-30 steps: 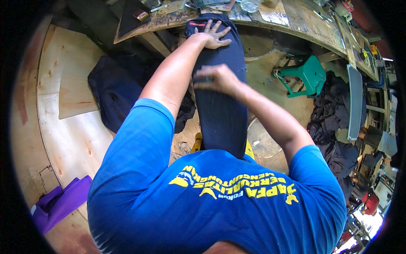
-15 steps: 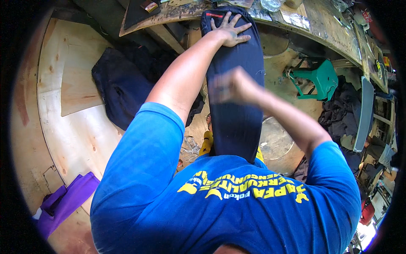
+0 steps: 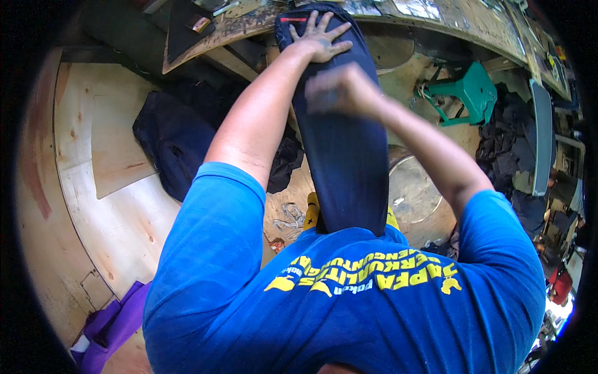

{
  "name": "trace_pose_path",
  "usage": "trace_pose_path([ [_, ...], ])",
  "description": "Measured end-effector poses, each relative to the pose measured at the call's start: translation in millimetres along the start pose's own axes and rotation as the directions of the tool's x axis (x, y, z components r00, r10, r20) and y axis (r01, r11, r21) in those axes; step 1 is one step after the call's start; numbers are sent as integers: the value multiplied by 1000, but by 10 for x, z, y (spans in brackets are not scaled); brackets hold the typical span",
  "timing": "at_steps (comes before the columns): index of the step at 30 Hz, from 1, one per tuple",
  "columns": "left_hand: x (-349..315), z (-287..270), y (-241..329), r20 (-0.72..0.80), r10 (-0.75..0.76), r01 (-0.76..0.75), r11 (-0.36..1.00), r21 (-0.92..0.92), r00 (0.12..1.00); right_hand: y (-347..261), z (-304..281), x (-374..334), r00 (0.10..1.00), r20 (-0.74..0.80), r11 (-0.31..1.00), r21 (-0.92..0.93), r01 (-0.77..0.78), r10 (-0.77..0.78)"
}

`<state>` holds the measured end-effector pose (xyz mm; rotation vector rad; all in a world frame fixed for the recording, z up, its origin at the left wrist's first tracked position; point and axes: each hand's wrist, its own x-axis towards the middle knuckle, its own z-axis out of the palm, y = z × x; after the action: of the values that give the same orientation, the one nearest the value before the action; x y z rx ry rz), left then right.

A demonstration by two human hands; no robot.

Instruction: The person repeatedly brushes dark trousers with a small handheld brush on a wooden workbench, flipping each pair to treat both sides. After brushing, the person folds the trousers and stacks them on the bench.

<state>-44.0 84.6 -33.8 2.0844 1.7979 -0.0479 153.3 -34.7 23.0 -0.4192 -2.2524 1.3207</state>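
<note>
A long dark navy piece of cloth [image 3: 342,162], pulled smooth over a long flat shape with a rounded far end, stretches from my waist to the workbench. It looks like a trouser leg, though I cannot be sure; a small red tag [image 3: 293,19] marks its far end. My left hand [image 3: 322,42] lies flat there, fingers spread wide on the cloth. Nearer to me, over the middle of the cloth, my right hand [image 3: 346,90] is smeared by motion. Its fingers are curled toward the left, and whether they hold anything does not show.
A worn wooden workbench [image 3: 436,26] runs across the far side. Dark clothes [image 3: 171,140] lie in a heap at left by a pale plywood sheet [image 3: 124,206]. On the right are a green plastic stool [image 3: 467,93] and more dark cloth [image 3: 507,140]. Purple cloth [image 3: 121,324] lies lower left.
My right hand has moved farther out along the cloth, closer to my left hand. My left hand stays spread on the far end. The whole view has shifted slightly.
</note>
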Motion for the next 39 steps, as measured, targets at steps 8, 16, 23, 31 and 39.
trace_pose_path([
  [8, -18, 17, 44, -20, -7, 7, 1000, 25, 1000, -851, 849, -1553, 854, 425, 929, 71, -363, 301],
  [16, 1, -34, 3, 21, 1, -3, 997, 71, 1000, 202, -57, -206, 985, -137, 979, -156, -131, 110],
  [23, 27, 72, -19, -32, 9, -6, 996, 85, 999, -1066, 723, -1451, 776, 523, 876, 109, -469, 351],
  [31, 15, 31, -15, -33, 25, -22, 997, 69, 999, 187, 208, -833, 988, -122, 989, -101, -110, 97],
  [39, 22, 40, -9, -52, 22, -20, 999, 46, 998, -1004, 279, -1174, 680, 581, 846, -28, -532, 447],
])
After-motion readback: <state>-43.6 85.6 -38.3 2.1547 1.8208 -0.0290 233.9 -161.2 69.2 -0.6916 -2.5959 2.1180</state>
